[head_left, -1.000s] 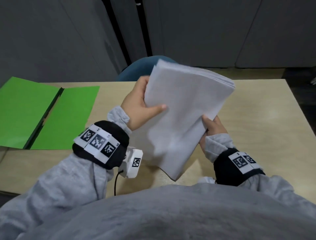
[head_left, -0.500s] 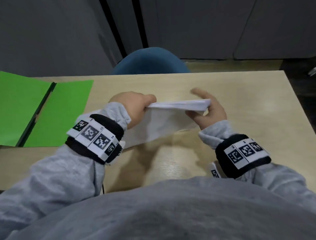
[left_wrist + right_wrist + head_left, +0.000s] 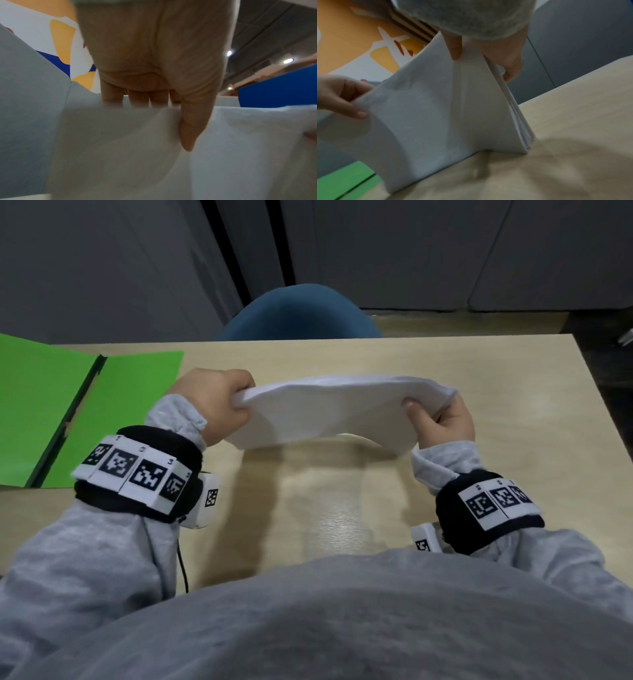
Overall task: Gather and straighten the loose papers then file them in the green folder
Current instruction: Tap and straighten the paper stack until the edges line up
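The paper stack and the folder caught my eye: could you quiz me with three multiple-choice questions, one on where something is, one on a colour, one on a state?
1. Where does the folder lie, seen from the head camera?
A. On the table, left of the hands
B. Under the paper stack
C. On the chair

2. What colour is the chair beyond the table's far edge?
A. Red
B. Blue
C. Yellow

3. How is the paper stack held?
A. Lying flat, untouched
B. In one hand only
C. On edge on the table, gripped at both ends

Answers:
1. A, the folder lies open on the tabletop left of the left hand.
2. B, its rounded back shows blue.
3. C, the left hand and right hand each grip an end, and the right wrist view shows the lower edge on the table.
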Demonstrator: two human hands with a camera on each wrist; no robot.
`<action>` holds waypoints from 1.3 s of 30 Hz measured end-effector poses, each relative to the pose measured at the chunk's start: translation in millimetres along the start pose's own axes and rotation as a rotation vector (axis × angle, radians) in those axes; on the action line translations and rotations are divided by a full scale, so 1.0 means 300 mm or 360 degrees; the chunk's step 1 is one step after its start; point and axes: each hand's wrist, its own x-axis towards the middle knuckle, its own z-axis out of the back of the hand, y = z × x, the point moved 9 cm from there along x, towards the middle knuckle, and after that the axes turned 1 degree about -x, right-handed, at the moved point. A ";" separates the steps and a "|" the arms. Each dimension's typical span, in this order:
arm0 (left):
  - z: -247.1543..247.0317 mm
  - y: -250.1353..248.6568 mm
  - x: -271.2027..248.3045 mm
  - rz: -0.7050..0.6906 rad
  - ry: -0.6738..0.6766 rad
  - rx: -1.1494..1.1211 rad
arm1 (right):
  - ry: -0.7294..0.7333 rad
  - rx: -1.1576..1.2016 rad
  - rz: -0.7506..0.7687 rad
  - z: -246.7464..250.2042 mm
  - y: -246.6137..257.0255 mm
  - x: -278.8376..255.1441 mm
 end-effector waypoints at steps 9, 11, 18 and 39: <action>-0.086 -0.047 0.023 -0.0085 0.0195 0.0208 | 0.0042 -0.0085 0.0116 -0.019 0.027 -0.007; -0.038 -0.045 0.028 -0.0079 0.0167 0.0154 | -0.0009 0.0048 0.0150 -0.004 0.035 -0.011; -0.127 -0.077 0.020 -0.0047 0.0420 0.0275 | 0.0206 -0.0237 -0.0008 -0.053 -0.042 0.003; -0.116 -0.130 0.038 -0.0162 0.0322 0.0282 | 0.0041 -0.1340 0.1250 -0.136 0.222 -0.143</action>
